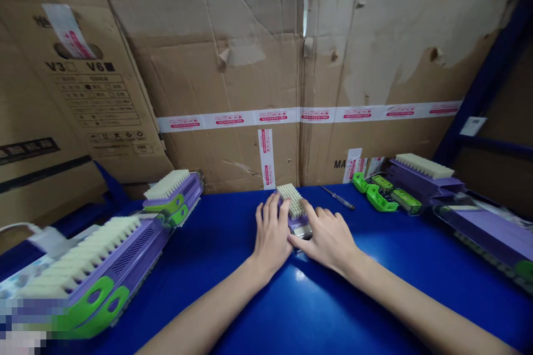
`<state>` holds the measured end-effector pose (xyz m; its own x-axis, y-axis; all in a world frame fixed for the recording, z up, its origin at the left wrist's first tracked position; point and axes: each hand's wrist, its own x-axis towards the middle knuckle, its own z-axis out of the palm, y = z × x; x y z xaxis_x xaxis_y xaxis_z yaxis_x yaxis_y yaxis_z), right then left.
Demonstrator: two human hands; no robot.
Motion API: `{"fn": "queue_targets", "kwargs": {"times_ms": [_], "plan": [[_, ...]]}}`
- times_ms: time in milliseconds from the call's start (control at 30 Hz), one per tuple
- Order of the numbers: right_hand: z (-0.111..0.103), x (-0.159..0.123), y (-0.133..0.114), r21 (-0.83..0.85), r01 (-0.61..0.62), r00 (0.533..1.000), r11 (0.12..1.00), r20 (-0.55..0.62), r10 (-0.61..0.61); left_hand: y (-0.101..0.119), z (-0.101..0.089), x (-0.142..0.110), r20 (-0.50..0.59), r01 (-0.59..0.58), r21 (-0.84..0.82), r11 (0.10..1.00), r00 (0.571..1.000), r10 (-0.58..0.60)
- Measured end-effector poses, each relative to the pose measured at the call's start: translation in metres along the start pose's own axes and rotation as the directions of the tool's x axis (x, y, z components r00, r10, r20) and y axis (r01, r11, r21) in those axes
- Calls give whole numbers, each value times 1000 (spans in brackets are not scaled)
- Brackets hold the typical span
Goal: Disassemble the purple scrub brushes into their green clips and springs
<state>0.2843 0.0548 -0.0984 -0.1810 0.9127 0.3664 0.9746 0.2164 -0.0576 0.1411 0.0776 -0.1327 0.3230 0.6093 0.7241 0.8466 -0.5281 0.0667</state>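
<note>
So both bare hands are on a small purple brush with cream bristles (290, 199), sitting mid-table toward the far edge of the blue tabletop (258, 310); the left hand (271, 230) has its fingers stretched along the left side, index at the bristle edge, and I can't really tell where that thumb is; the right hand (331, 236) grips the right side, index finger up by the bristles and thumb bent across the near end, next to a shiny silvery part (303, 231); so basically the brush is held between the two hands; just beyond the right hand to the far right lies a slim screwdriver (339, 198), then some bright green plastic pieces (381, 201), near a bigger purple bristled unit (425, 166); over on the left there's a far purple-and-green brush (189, 188) and a larger near purple-and-green brush (137, 241), with a white plug (52, 241) beside it; cardboard (233, 77) with printed white tape (241, 118) walls off the far side.
</note>
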Motion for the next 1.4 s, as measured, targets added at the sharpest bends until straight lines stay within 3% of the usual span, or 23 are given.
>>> {"fn": "queue_targets", "kwargs": {"times_ms": [133,233,300,567,767,1200,1400], "plan": [[6,6,13,189,85,994,978,48,-95,0,-6,3,61,-19,-1,1000,998,19],[14,14,33,392,181,979,902,13,-203,-11,-14,7,81,-191,5,982,978,190],[19,16,40,470,223,970,854,-16,-245,-24,-17,9,104,-329,10,944,939,327],[25,18,28,431,201,973,880,20,-232,-54,-12,15,144,-407,-20,913,903,406],[26,20,33,538,252,953,805,5,-301,-66,-6,14,45,-317,19,948,948,315],[20,28,41,558,274,921,783,80,-380,-67,-7,16,44,-317,-32,948,947,318],[23,24,44,516,267,947,814,14,-320,-67,-4,15,28,-272,66,960,962,270]]}}
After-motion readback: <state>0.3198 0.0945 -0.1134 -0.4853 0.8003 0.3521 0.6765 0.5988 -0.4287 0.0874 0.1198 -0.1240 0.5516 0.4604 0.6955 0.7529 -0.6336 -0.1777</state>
